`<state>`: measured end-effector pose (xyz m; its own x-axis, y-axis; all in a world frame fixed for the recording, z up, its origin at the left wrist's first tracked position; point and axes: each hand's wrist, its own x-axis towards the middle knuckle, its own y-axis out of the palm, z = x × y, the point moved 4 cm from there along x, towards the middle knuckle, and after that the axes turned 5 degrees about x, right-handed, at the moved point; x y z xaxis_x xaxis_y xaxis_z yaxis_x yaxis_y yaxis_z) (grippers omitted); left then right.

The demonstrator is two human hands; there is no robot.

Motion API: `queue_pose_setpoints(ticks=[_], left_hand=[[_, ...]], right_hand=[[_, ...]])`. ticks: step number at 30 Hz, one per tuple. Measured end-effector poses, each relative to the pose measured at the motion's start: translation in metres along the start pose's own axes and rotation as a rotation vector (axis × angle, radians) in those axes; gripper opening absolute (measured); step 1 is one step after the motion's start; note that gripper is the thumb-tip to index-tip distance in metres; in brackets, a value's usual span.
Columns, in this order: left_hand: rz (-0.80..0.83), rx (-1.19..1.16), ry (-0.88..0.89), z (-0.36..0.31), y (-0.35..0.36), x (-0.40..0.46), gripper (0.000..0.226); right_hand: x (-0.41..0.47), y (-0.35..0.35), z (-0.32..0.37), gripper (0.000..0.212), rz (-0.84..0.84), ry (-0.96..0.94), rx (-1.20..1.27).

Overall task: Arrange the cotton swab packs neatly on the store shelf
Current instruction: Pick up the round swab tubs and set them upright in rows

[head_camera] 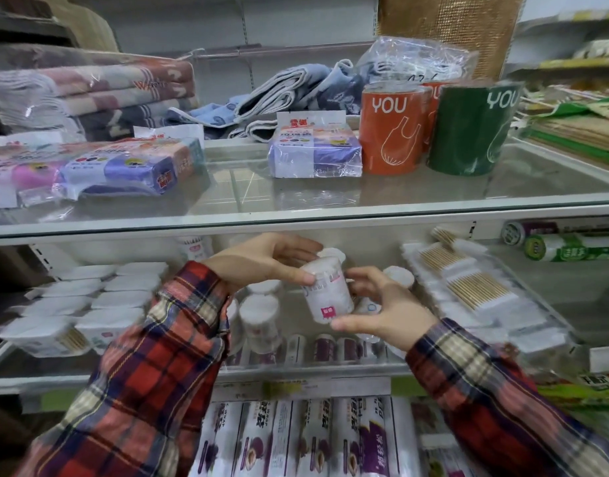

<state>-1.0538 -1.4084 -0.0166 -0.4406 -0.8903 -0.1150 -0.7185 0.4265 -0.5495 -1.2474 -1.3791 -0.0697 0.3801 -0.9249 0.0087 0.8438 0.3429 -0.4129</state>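
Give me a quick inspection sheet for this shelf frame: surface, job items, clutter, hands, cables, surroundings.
Surface: middle shelf, glass-fronted, stocked.
Job's things: cylindrical swab tub held tilted above the shelf; more tubs standing below; flat white packs stacked at left; wooden-stick swab packs at right.
Clutter: nothing seen loose on the middle shelf.
Hands: left hand grips the tub's top; right hand holds its lower side, fingers curled.
Cables: nothing seen.
Surroundings: upper shelf carries folded towels, an orange roll and a green roll; boxed wraps below.

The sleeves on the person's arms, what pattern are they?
Red, navy and cream plaid on the sleeves, clearest in the head view.
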Motion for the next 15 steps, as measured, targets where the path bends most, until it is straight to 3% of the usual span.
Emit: queue_pose_setpoints(ticks=[8, 15], left_hand=[[0.06, -0.127, 0.044, 0.004, 0.015, -0.008, 0.055], [0.012, -0.185, 0.062, 0.011, 0.016, -0.02, 0.059]], right_hand=[[-0.004, 0.011, -0.016, 0.063, -0.013, 0.013, 0.266], [-0.005, -0.005, -0.013, 0.069, -0.052, -0.003, 0.319]])
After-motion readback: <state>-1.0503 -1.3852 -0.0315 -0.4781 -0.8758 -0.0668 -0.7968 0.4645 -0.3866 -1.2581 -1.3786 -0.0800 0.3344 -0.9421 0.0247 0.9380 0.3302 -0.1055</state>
